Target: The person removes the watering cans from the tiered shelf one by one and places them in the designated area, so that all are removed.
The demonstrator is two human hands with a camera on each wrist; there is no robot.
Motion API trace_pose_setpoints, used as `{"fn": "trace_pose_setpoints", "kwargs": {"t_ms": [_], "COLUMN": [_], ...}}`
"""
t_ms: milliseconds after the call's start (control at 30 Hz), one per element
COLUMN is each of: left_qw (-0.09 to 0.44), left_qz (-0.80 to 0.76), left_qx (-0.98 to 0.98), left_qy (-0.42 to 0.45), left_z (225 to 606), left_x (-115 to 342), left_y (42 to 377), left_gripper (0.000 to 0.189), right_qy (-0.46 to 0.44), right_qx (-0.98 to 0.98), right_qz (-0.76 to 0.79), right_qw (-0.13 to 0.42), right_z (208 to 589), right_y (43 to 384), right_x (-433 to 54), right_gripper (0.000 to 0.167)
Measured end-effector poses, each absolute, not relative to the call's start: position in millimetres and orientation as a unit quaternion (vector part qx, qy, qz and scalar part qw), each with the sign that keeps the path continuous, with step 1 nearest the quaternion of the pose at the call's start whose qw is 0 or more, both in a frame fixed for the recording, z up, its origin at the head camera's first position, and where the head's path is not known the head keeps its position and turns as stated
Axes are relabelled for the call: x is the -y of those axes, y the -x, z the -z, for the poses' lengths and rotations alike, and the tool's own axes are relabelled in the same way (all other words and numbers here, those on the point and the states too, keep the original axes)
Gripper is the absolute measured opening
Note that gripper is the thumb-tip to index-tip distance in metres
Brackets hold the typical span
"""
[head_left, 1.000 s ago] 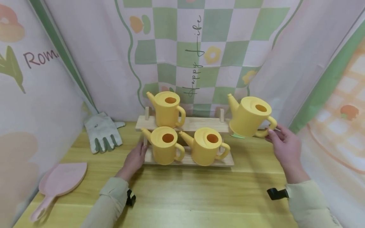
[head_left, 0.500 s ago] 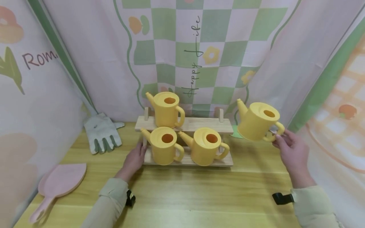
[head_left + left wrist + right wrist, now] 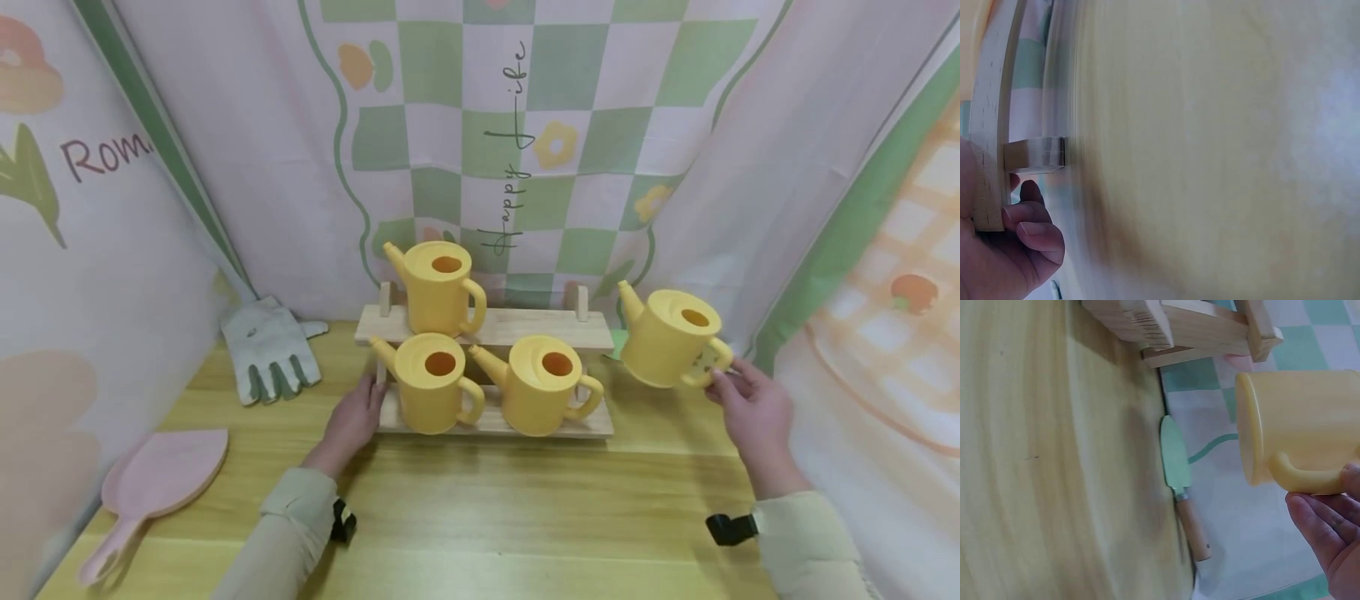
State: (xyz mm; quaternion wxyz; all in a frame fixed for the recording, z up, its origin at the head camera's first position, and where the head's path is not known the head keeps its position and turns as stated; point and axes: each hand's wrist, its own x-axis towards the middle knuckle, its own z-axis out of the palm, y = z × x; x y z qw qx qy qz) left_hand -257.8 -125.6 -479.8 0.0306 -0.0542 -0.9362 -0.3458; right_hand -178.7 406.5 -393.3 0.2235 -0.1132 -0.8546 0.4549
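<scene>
In the head view my right hand (image 3: 756,415) pinches the handle of a yellow watering can (image 3: 663,337), which is slightly tilted and held in the air right of the wooden shelf (image 3: 525,327). The right wrist view shows the fingertips and thumb on that watering can's (image 3: 1310,419) handle. My left hand (image 3: 354,417) grips the left end of the shelf's lower board (image 3: 990,125), fingers curled under it. One watering can (image 3: 438,287) stands on the upper board at the left. Two more, a left watering can (image 3: 429,392) and a right watering can (image 3: 538,396), stand on the lower board.
A trowel (image 3: 1175,453) with a green blade and wooden handle lies behind the raised can, by the back curtain. At the left of the table (image 3: 480,517) lie a grey-white glove (image 3: 270,346) and a pink dustpan-like scoop (image 3: 161,475).
My right hand first carried the watering can to the right, away from the shelf, then lowered it and brought it slightly back left. The left hand stays on the shelf.
</scene>
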Motion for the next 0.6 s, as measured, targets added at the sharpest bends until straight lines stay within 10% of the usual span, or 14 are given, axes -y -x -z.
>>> {"fn": "trace_pose_setpoints", "kwargs": {"t_ms": [600], "left_qw": [0.029], "left_qz": [0.346], "left_qx": [0.937], "left_qy": [0.048], "left_z": [479], "left_x": [124], "left_y": [257], "left_gripper": [0.041], "right_qy": [0.119], "right_qx": [0.847], "right_qz": [-0.480], "right_qw": [0.195], "right_z": [430], "right_y": [194], "right_x": [-400], "right_gripper": [0.039]}}
